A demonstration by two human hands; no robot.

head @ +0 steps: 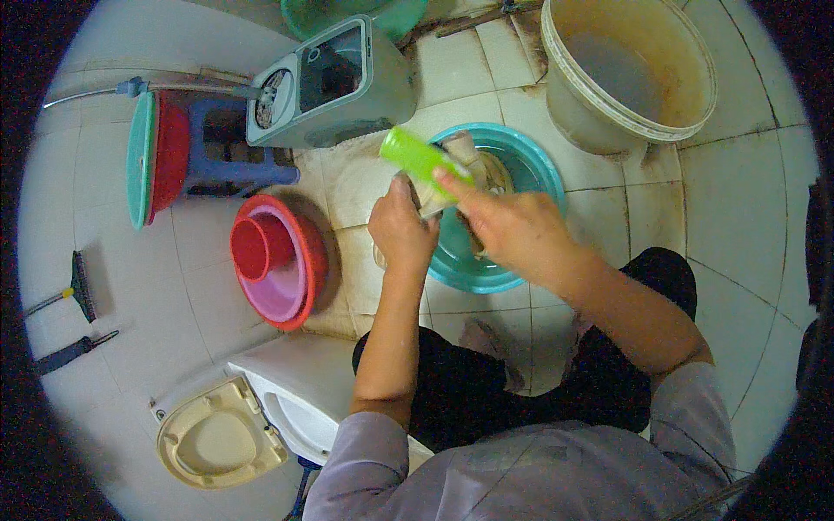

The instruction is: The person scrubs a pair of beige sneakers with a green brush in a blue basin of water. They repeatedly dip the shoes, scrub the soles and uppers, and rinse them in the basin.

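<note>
A bright green scrubbing brush (417,159), blurred, is gripped in my right hand (521,231), with a finger laid along its back. My left hand (407,228) clasps a pale beige item (432,203) right under the brush; whether it is cloth or a shoe I cannot tell, as the brush and hands cover most of it. Both hands are over the left side of a turquoise plastic basin (554,176). Water stands in the basin, and more beige material (496,172) lies in it, partly hidden behind my right hand.
A large white bucket (563,98) stands beyond the basin, right. Left are a grey spin-mop bucket (339,117), a blue plastic stool (225,153), and a red basin (317,273) holding a pink basin and a red cup (260,247). A toilet (296,407) is near my left knee.
</note>
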